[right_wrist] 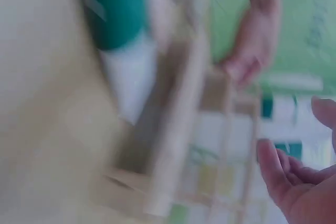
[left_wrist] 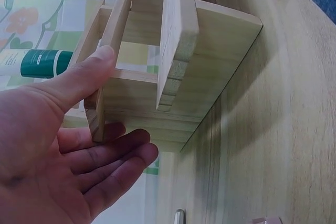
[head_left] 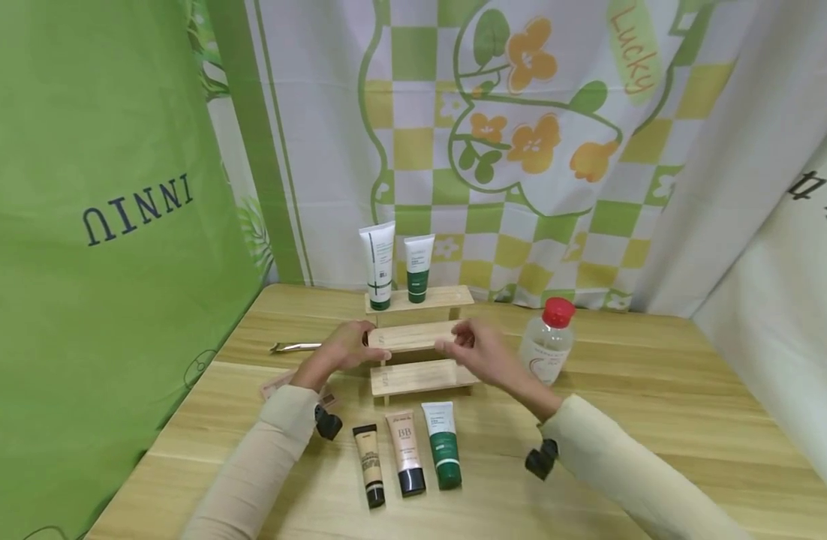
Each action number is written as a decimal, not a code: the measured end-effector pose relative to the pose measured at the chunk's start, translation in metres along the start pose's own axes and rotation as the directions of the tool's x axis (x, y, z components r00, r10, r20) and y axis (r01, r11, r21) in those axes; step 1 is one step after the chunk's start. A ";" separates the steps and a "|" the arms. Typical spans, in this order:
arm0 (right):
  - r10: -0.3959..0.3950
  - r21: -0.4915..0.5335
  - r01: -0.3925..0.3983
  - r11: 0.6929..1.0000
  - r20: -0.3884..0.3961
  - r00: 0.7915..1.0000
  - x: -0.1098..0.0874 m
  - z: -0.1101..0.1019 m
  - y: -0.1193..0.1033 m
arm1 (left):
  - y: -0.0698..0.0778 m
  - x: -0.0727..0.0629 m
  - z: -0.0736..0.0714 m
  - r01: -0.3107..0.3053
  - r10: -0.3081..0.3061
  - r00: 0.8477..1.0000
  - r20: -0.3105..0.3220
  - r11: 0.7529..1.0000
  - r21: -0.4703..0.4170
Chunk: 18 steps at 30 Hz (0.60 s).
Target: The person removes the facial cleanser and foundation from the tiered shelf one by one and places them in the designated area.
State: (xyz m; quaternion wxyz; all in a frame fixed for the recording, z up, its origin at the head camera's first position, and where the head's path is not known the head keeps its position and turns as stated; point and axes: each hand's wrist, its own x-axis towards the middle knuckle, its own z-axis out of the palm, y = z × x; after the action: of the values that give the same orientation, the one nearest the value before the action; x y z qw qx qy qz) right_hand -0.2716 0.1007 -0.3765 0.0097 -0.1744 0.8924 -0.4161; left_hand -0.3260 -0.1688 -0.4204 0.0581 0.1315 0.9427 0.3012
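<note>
A three-step wooden display rack (head_left: 420, 378) stands on the table. My left hand (head_left: 346, 346) grips the left end of its middle step; in the left wrist view the thumb (left_wrist: 97, 66) lies on the step's edge and the fingers reach past its end. At that step's right end is my right hand (head_left: 482, 352); the right wrist view, partly blurred, shows its thumb and fingers (right_wrist: 270, 166) spread with nothing between them. On the top step stand a tall white tube (head_left: 381, 259) and a shorter white-and-green tube (head_left: 419, 264).
In front of the rack lie a yellow tube with a black cap (head_left: 369, 457), a pink BB cream tube (head_left: 404, 446) and a green-and-white tube (head_left: 443, 446). A clear bottle with a red cap (head_left: 558, 312) stands right. Left are a metal tool (head_left: 293, 347) and a pinkish case (head_left: 273, 383).
</note>
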 end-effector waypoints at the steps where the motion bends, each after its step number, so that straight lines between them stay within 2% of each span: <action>1: -0.034 0.001 0.034 0.999 -0.049 0.998 0.013 -0.004 -0.003 | 0.000 0.000 0.000 0.002 -0.002 1.000 -0.001 1.000 -0.004; 2: -0.050 -0.013 0.049 0.999 -0.098 0.994 0.025 -0.008 -0.005 | 0.000 0.000 0.001 0.000 0.000 1.000 -0.001 1.000 0.000; 4: -0.031 -0.010 0.030 0.999 -0.169 0.985 0.045 -0.013 -0.008 | 0.001 -0.001 0.001 -0.005 0.005 1.000 0.003 1.000 0.002; 6: 0.010 0.006 -0.009 1.000 -0.198 0.980 0.062 -0.014 -0.009 | 0.001 -0.001 0.001 -0.009 0.009 1.000 0.007 1.000 -0.002; 12: 0.040 -0.042 -0.048 0.998 -0.165 0.985 0.095 -0.003 -0.017 | 0.000 -0.002 0.000 0.032 -0.031 0.999 0.015 0.999 -0.021; 18: 0.057 0.055 -0.046 0.997 -0.206 0.977 0.110 0.005 -0.020 | 0.001 -0.002 -0.002 0.005 -0.005 1.000 0.003 1.000 -0.004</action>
State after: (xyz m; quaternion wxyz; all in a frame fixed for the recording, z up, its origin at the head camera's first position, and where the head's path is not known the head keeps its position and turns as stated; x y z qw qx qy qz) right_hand -0.3678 0.0505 -0.3508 -0.0681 -0.1067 0.8821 -0.4537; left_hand -0.3246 -0.1697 -0.4180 0.0605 0.1297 0.9423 0.3026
